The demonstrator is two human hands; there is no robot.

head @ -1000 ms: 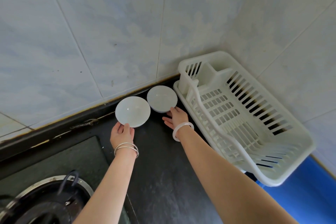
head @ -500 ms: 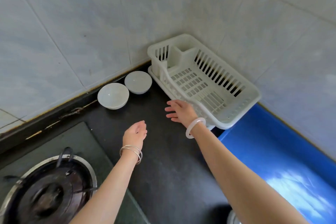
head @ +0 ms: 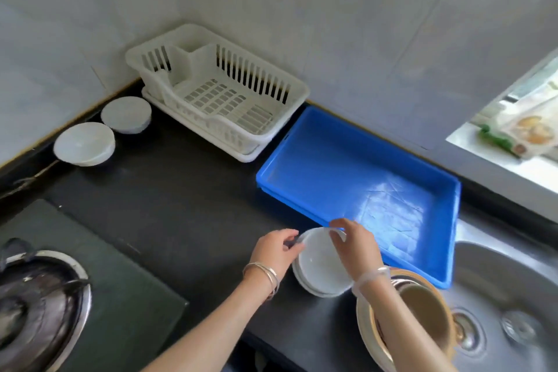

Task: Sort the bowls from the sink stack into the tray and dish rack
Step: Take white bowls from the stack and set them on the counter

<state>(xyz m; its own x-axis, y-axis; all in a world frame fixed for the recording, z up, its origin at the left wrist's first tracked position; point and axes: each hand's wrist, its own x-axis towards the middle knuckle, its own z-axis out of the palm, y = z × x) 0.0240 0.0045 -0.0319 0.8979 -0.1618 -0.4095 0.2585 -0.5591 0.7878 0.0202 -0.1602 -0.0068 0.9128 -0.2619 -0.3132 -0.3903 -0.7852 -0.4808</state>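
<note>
Bowls (head: 320, 269), stacked at lower centre beside the tray (head: 356, 178), are pinched at the rim by left hand (head: 273, 254) and right hand (head: 356, 246); nested bowls may stick, lift together and drop.

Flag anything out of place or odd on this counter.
Two white bowls sit upside down on the bare counter by the wall, outside the dish rack and blue tray, which both hold nothing. Nothing looks spilled or broken.

Bare forearms, thin silver bangles (head: 265, 276) on the left wrist, one translucent white bangle (head: 370, 276) on the right.
</note>
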